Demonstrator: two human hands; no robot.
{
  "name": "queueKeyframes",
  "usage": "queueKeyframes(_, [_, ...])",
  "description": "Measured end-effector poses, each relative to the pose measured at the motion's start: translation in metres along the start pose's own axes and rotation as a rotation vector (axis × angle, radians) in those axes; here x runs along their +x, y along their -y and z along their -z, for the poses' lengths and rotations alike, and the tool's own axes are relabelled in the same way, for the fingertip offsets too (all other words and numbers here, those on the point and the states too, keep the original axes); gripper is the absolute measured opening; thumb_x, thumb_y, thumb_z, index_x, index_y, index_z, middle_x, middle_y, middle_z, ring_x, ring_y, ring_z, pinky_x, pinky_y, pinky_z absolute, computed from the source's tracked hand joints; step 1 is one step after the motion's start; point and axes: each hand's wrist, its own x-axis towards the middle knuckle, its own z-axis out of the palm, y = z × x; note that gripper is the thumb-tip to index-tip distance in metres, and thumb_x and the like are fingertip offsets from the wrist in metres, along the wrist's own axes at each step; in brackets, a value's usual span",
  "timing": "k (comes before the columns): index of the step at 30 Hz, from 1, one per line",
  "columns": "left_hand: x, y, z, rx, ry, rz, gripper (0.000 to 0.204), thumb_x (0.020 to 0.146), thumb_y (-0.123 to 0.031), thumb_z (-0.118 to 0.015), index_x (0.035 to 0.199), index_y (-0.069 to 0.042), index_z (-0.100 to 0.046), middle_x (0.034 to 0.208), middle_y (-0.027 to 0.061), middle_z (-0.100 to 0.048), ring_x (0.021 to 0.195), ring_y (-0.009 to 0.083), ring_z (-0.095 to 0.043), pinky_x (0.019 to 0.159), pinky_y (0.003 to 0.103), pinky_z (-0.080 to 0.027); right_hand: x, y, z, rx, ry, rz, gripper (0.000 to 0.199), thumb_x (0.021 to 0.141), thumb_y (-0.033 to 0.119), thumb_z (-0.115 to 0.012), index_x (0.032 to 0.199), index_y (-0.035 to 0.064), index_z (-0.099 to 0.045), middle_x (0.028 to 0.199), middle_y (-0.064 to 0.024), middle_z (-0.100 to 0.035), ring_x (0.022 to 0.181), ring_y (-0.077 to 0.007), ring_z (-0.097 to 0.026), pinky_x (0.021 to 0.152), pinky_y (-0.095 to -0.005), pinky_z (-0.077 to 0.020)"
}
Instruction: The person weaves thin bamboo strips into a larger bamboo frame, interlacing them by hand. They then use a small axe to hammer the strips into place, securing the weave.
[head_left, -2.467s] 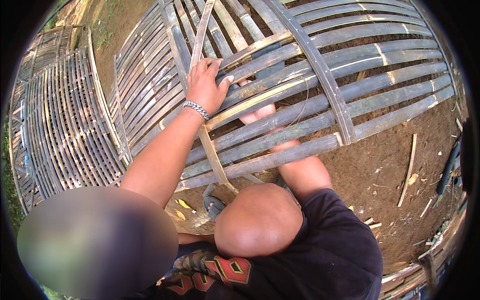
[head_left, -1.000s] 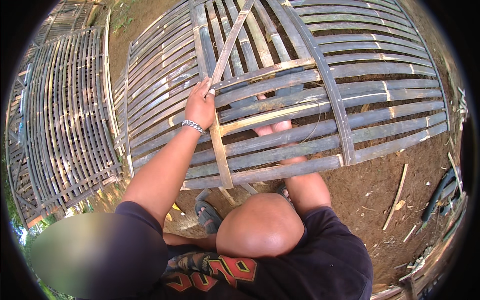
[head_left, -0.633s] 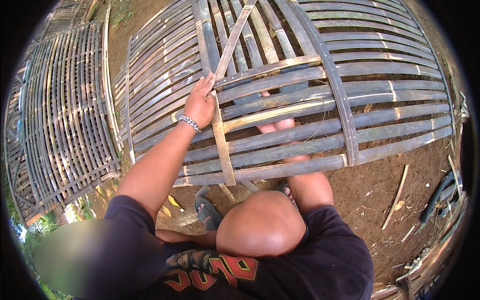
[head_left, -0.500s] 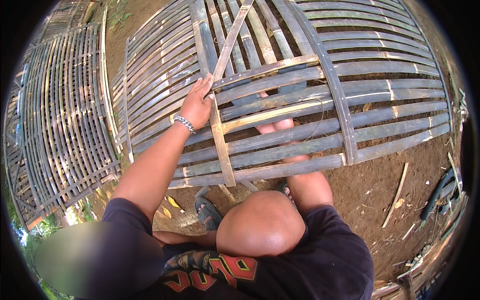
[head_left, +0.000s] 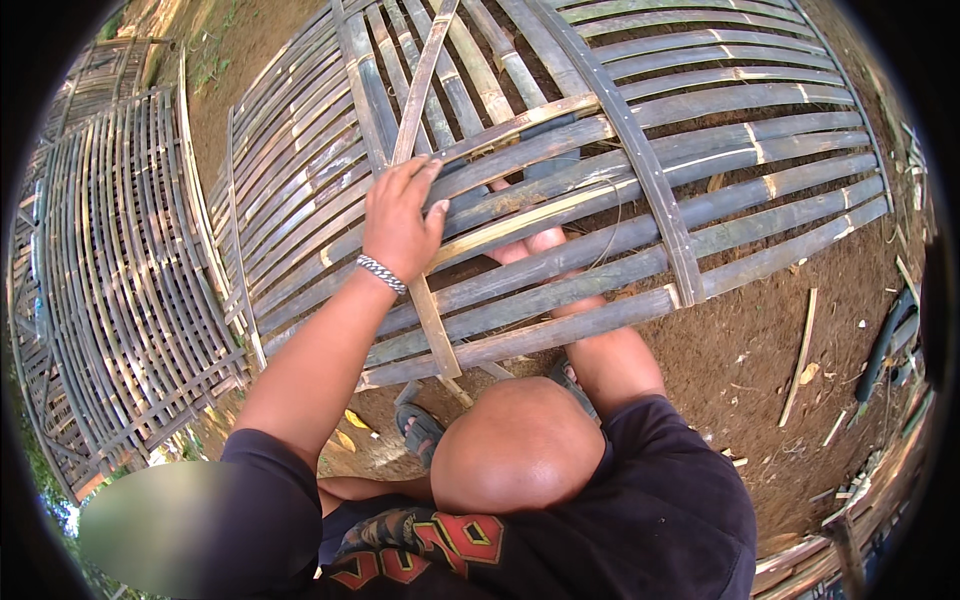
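A large panel of dark, weathered bamboo slats (head_left: 600, 250) lies in front of me, with cross strips over the slats. My left hand (head_left: 402, 215), with a braided silver bracelet at the wrist, rests on top of it. Its fingers are stretched out and the thumb stands apart, near where a narrow cross strip (head_left: 435, 325) meets a long slat edge. Under the panel reaches my right hand (head_left: 512, 252), seen only in pieces through the gaps. The slats hide most of its fingers, and any held thing cannot be made out. A dark flat piece (head_left: 552, 163) shows below the slats beyond it.
Another bamboo slat panel (head_left: 130, 260) stands at the left. My bare knee (head_left: 515, 440) and sandalled foot (head_left: 420, 430) are close to the near edge. On the brown soil at the right lie a thin bamboo stick (head_left: 798, 358) and a dark long object (head_left: 880, 350).
The view has shifted, so the panel sits slightly further left and up. My left hand has turned and its fingers have spread on the slats. My right hand stays underneath.
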Motion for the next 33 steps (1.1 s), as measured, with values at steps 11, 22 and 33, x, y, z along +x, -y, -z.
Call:
queueKeyframes(11, [0.055, -0.038, -0.011, 0.154, 0.254, -0.043, 0.056, 0.080, -0.020, -0.082, 0.131, -0.011, -0.062, 0.127, 0.0108, -0.063, 0.123, 0.0310, -0.056, 0.105, 0.043, -0.044, -0.014, -0.005, -0.006, 0.001, 0.062, 0.015, 0.039, 0.108, 0.042, -0.051, 0.131, 0.0118, -0.057, 0.125, -0.0052, -0.064, 0.116, -0.0207, -0.064, 0.104, -0.0449, -0.0541])
queueKeyframes(22, [0.102, -0.044, -0.029, 0.428, 0.257, -0.295, 0.105, 0.072, -0.038, -0.089, 0.159, -0.023, -0.032, 0.158, 0.0142, -0.039, 0.147, 0.0343, -0.035, 0.122, 0.051, -0.028, -0.009, 0.001, 0.009, -0.084, 0.097, -0.002, 0.046, 0.105, 0.040, -0.057, 0.142, 0.0127, -0.052, 0.140, -0.0087, -0.061, 0.126, -0.0269, -0.061, 0.108, -0.0519, -0.0514])
queueKeyframes(33, [0.117, -0.066, -0.021, 0.634, 0.441, -0.306, 0.118, 0.076, -0.040, -0.087, 0.166, -0.024, -0.012, 0.166, 0.0123, -0.028, 0.154, 0.0332, -0.025, 0.125, 0.057, -0.022, -0.010, 0.001, 0.018, -0.097, 0.130, -0.013, 0.043, 0.104, 0.031, -0.060, 0.140, 0.0087, -0.053, 0.135, -0.0101, -0.064, 0.124, -0.0275, -0.063, 0.108, -0.0523, -0.0513])
